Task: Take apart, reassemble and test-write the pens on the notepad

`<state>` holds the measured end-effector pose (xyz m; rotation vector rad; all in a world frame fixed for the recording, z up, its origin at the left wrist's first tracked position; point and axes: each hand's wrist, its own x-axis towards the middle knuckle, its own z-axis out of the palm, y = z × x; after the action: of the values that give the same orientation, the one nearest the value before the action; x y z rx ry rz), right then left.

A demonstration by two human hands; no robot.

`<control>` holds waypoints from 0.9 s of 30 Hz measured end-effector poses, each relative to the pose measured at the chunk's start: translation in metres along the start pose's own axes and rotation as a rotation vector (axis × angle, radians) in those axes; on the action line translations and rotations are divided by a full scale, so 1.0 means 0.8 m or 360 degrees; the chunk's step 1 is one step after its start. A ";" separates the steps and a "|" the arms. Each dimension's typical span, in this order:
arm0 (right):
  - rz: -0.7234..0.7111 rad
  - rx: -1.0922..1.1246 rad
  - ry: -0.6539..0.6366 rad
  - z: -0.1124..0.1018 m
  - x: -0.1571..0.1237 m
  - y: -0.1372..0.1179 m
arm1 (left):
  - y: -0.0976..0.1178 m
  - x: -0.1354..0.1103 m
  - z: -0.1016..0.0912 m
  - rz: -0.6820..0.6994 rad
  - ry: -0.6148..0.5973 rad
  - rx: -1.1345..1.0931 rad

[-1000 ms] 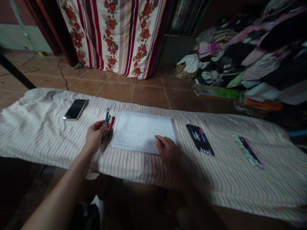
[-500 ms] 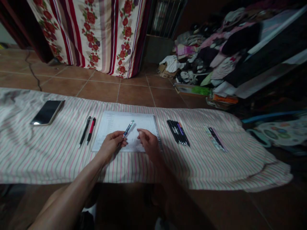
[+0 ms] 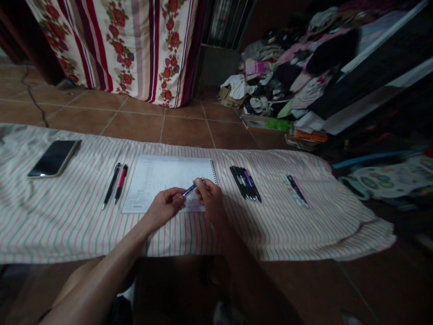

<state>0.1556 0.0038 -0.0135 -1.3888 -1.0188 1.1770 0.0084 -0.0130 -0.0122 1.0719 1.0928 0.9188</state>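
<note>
A blue pen (image 3: 191, 189) lies almost level across the spiral notebook (image 3: 169, 170), held between my two hands. My left hand (image 3: 163, 207) grips its near end, and my right hand (image 3: 209, 201) pinches its far end with the fingertips. Both hands rest just above the notebook's lower edge. To the left of the notebook lie a black pen (image 3: 112, 185) and a red pen (image 3: 121, 183), side by side. A bundle of dark pens (image 3: 244, 183) lies to its right.
All of this lies on a striped cloth (image 3: 67, 225) spread low over the tiled floor. A smartphone (image 3: 54, 158) lies face up at the left, and a flat pen packet (image 3: 295, 190) at the right. A curtain (image 3: 135, 49) and a heap of clothes (image 3: 287, 76) stand behind.
My right hand has moved onto the blue pen, which now lies flatter between both hands. The view has shifted slightly, moving everything a little left and up.
</note>
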 end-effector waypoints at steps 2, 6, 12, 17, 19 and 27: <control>0.0000 0.0047 -0.0031 0.000 -0.001 -0.002 | 0.008 -0.003 0.001 -0.0071 -0.0075 -0.0061; 0.0022 0.0114 -0.0087 0.001 -0.004 -0.007 | 0.017 -0.004 -0.003 -0.0169 -0.0171 -0.0190; 0.0077 0.0144 -0.0108 0.001 -0.001 -0.002 | 0.020 -0.005 -0.011 -0.0354 -0.0275 -0.0366; 0.0030 0.0190 -0.0217 0.000 -0.004 -0.002 | 0.020 -0.009 -0.012 -0.0287 -0.0406 -0.0401; 0.0006 0.0212 -0.0228 0.000 -0.006 -0.003 | 0.021 -0.008 -0.011 -0.0251 -0.0367 -0.0482; 0.0008 0.0129 -0.0327 0.005 -0.010 -0.005 | 0.032 0.002 -0.005 -0.0218 0.0385 -0.1146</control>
<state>0.1504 -0.0031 -0.0084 -1.2257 -1.0977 1.3714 0.0036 -0.0043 0.0116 0.2959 0.8991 1.2222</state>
